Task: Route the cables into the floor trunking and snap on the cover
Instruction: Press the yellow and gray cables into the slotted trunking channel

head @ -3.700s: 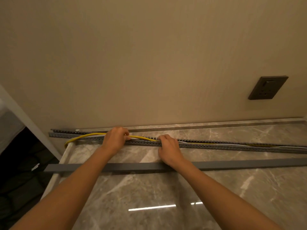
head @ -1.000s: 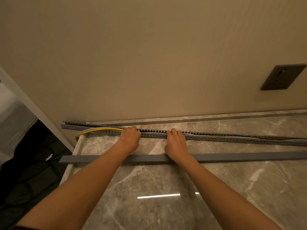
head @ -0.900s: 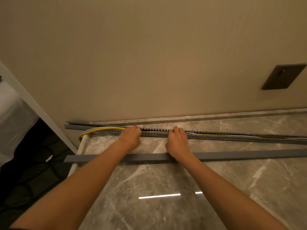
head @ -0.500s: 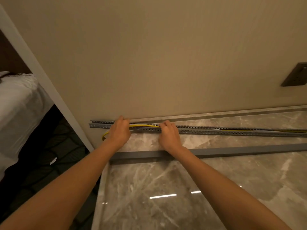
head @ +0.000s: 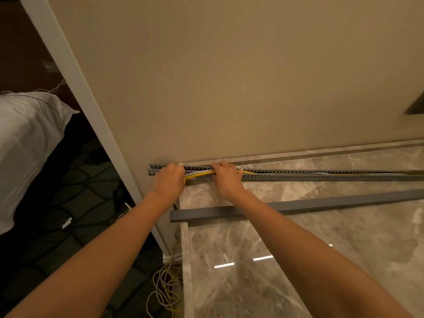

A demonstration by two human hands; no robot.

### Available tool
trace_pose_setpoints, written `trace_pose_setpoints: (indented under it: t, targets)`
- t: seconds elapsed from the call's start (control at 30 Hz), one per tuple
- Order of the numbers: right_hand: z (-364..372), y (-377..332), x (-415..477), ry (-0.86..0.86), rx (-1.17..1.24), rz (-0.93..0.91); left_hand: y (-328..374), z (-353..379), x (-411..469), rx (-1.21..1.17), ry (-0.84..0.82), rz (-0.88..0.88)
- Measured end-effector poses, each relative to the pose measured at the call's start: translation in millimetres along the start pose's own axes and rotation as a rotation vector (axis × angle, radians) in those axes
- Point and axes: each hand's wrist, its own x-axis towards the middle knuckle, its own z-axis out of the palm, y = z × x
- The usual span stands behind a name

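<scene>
- The slotted grey trunking (head: 321,176) is laid on the marble floor (head: 344,237) at the foot of the beige wall (head: 229,76), with its left end near the white door frame (head: 75,83).
- The left hand (head: 169,182) is placed over the trunking near that left end, fingers curled down onto it; whether a cable is pinched beneath cannot be told.
- The right hand (head: 228,180) is set just to the right, its fingers bent over the channel and pressed on the yellow cable (head: 202,173).
- Between the two hands the yellow cable and a white cable (head: 191,173) are seen raised slightly above the channel; further right they are seated inside it.
- The grey cover (head: 309,204) is laid flat on the floor, apart from the trunking and nearer the person, partly crossed by the right forearm.
- A loose tangle of yellow and pale cable (head: 165,285) is seen on the dark patterned carpet (head: 68,214) beside the edge of the marble.
- White bedding (head: 25,143) is visible at the far left.
- A dark wall plate (head: 416,106) is cut off at the right border.
</scene>
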Motion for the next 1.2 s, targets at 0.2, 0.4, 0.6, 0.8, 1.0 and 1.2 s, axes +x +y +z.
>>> trace_pose_setpoints:
  t: [0.2, 0.4, 0.6, 0.8, 1.0, 1.2]
  targets:
    - [9, -7, 1, 0.061, -0.023, 0.062, -13, 9, -7, -0.066, -0.036, 0.038]
    - [9, -2, -2, 0.113, -0.005, 0.040, -38, 25, -16, -0.273, 0.000, 0.041]
    - [10, 1, -10, 0.124, -0.022, 0.018, -51, 39, -19, -0.424, -0.169, -0.064]
    - [10, 5, -17, 0.127, -0.048, 0.002, -49, 48, -22, -0.566, -0.172, -0.205]
    - [14, 7, -21, 0.156, -0.089, -0.022, -53, 54, -46, -0.648, 0.071, -0.307]
    - [13, 10, -22, 0.136, -0.100, -0.083, -69, 47, -57, -0.700, 0.351, -0.274]
